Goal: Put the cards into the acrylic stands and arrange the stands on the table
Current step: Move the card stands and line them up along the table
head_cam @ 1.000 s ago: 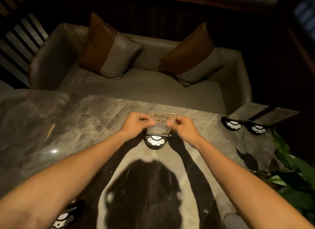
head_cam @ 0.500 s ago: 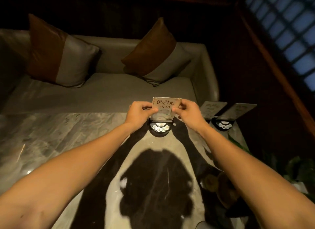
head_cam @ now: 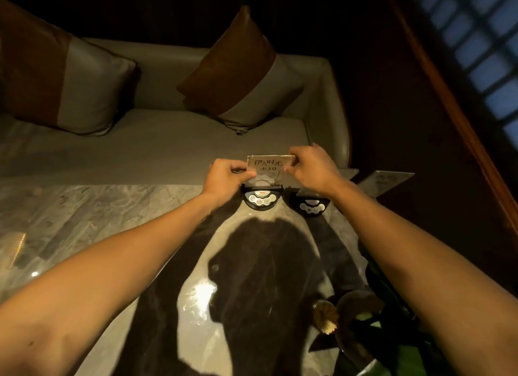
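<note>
Rightward now beside a second stand (head_cam: 311, 206), both hands' grips, left (head_cam: 224, 176) and right (head_cam: 312, 168), pinch the card (head_cam: 269, 165) in its stand (head_cam: 261, 199).

Card (head_cam: 270, 164): pale, handwritten dark characters plus "卡10", upright and facing the camera, pinched at both side edges by the hands, left hand (head_cam: 227, 176) and right hand (head_cam: 312, 167). Its lower part sits in a clear acrylic stand (head_cam: 262, 197) with a black semicircular base carrying round light buttons, on the marble desk (head_cam: 84, 207) near the far edge. Second stand (head_cam: 311, 206), same base, just to its right. Third stand's tilted panel (head_cam: 385, 181) further right, base hidden.
</note>
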{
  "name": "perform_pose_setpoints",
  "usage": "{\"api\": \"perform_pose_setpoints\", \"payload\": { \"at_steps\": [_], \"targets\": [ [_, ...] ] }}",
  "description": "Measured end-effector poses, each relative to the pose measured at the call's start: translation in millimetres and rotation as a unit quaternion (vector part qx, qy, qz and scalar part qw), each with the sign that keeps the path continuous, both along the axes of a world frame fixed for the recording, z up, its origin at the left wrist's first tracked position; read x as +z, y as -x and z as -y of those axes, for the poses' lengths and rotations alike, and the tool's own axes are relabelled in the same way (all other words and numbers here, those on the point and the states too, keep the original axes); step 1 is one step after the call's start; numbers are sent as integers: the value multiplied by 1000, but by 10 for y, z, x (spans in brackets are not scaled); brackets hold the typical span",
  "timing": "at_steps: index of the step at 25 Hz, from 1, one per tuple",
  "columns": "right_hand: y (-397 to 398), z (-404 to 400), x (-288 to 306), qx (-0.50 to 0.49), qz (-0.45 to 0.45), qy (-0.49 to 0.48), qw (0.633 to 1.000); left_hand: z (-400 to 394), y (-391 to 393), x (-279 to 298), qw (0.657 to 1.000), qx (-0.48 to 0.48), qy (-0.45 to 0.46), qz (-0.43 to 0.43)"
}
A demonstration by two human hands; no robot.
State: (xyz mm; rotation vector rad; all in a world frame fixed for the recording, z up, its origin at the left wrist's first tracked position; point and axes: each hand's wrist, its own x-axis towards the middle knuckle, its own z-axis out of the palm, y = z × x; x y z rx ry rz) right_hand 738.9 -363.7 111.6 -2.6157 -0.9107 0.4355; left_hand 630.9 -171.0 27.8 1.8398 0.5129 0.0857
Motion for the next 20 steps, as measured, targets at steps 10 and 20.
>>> {"api": "perform_pose_setpoints", "payload": {
  "at_steps": [10, 20],
  "targets": [
    [-112, 158, -129, 26, 5, 87, 996, 250, -101, -160, 999, -12, 18, -31],
    [-15, 162, 1, 18, 19, 112, 993, 211, -27, 93, 995, -48, -7, -82]
  ]
}}
